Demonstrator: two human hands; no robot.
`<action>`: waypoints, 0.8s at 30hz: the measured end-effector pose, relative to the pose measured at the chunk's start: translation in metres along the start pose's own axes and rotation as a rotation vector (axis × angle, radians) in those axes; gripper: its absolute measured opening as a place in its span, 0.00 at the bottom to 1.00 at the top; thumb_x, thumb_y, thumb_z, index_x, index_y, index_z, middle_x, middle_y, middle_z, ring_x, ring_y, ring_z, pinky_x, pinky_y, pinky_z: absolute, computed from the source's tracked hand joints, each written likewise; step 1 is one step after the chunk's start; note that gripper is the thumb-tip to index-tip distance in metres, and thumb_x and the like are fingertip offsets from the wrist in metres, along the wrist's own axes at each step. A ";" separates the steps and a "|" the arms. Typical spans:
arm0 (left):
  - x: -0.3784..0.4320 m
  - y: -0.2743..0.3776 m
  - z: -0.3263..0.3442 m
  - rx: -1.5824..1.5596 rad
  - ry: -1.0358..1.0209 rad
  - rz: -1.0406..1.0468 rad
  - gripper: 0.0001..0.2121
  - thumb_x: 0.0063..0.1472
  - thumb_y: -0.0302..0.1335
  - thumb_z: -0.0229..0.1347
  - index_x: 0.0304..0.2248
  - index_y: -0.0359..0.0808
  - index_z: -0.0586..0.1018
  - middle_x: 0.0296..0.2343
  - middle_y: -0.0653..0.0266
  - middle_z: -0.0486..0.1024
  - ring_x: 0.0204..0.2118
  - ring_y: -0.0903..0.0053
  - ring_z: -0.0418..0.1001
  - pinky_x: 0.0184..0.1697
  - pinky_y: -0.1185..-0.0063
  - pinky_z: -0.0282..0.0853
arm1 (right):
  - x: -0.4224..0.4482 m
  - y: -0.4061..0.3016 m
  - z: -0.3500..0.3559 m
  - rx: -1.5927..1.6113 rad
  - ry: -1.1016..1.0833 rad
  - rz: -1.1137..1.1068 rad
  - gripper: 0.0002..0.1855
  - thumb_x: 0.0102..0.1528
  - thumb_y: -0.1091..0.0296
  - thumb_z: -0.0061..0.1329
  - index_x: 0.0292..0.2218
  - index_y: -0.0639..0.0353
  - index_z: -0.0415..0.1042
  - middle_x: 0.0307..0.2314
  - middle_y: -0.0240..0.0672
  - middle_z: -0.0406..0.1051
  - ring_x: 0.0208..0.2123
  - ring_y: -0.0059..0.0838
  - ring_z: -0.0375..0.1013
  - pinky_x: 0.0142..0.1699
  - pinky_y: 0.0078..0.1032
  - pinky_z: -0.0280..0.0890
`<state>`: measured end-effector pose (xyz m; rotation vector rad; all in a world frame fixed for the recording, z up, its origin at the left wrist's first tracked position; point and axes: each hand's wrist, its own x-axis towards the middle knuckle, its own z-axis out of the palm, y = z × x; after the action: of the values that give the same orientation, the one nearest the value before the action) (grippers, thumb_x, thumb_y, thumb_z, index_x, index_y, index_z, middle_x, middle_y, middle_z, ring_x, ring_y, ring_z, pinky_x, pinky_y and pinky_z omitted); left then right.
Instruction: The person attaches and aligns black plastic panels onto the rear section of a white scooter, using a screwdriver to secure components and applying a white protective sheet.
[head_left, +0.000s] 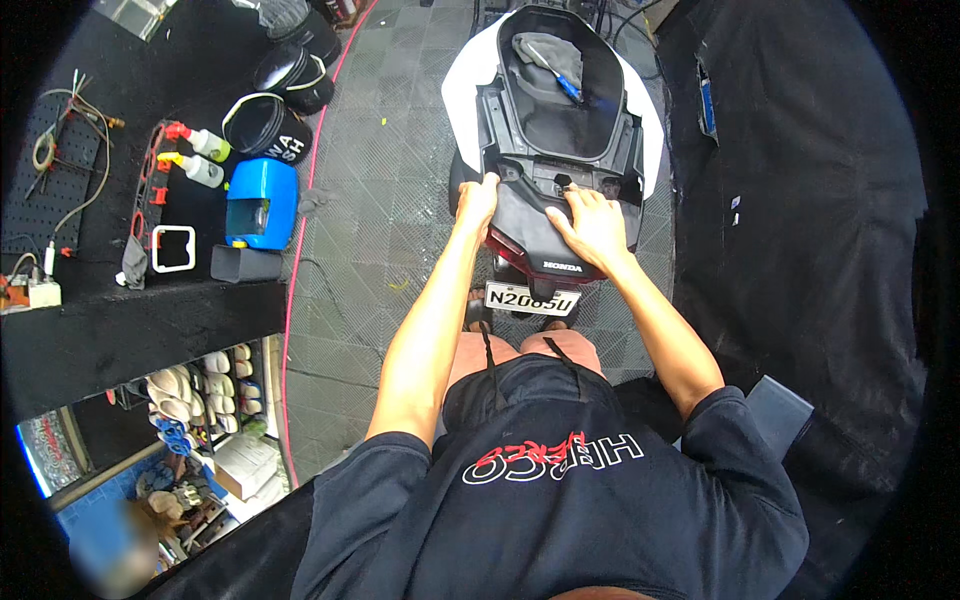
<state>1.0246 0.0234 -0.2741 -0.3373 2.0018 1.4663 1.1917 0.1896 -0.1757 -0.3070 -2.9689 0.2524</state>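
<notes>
Before me is the rear of a white Honda scooter (466, 82), seat off. My left hand (478, 202) grips the left edge of its black tail cover (525, 217). Across the cover's right side lies my right hand (592, 229), thumb spread from the fingers and fingertips at the front edge. Ahead of both hands is the uncovered under-seat storage bin (559, 131). In it a grey cloth (562, 56) lies under a screwdriver (568, 86) with a blue handle. A red tail light (510, 247) and a licence plate (510, 298) sit below the cover.
A pink hose (300, 240) runs along the left of the tiled floor (360, 225). Left of it stand black buckets (266, 127), spray bottles (202, 171) and a blue container (262, 202). Black sheeting (787, 247) borders the right. Lower left are shoes (217, 386) and a blurred person (112, 547).
</notes>
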 end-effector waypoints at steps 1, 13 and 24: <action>0.012 -0.004 -0.005 0.015 0.032 0.000 0.33 0.59 0.44 0.54 0.50 0.17 0.73 0.45 0.36 0.76 0.42 0.57 0.79 0.45 0.56 0.76 | 0.005 -0.008 -0.005 0.021 0.021 -0.005 0.33 0.62 0.36 0.45 0.48 0.60 0.76 0.53 0.47 0.72 0.54 0.41 0.72 0.54 0.42 0.63; -0.023 0.032 -0.019 0.101 0.021 -0.053 0.35 0.61 0.47 0.53 0.54 0.18 0.72 0.55 0.31 0.70 0.59 0.51 0.70 0.61 0.63 0.65 | 0.004 -0.012 -0.019 0.056 -0.123 0.026 0.34 0.60 0.36 0.48 0.48 0.63 0.76 0.45 0.44 0.72 0.49 0.42 0.71 0.51 0.44 0.64; -0.113 0.086 -0.020 1.672 -0.450 1.071 0.77 0.20 0.66 0.72 0.69 0.38 0.51 0.63 0.28 0.53 0.65 0.36 0.54 0.68 0.50 0.49 | -0.021 0.071 -0.068 -0.083 -0.337 -0.359 0.79 0.23 0.24 0.69 0.65 0.70 0.55 0.58 0.62 0.61 0.60 0.62 0.61 0.67 0.51 0.52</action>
<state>1.0581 0.0178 -0.1352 1.7157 2.2593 -0.2141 1.2367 0.2643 -0.1248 0.2906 -3.2927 0.1492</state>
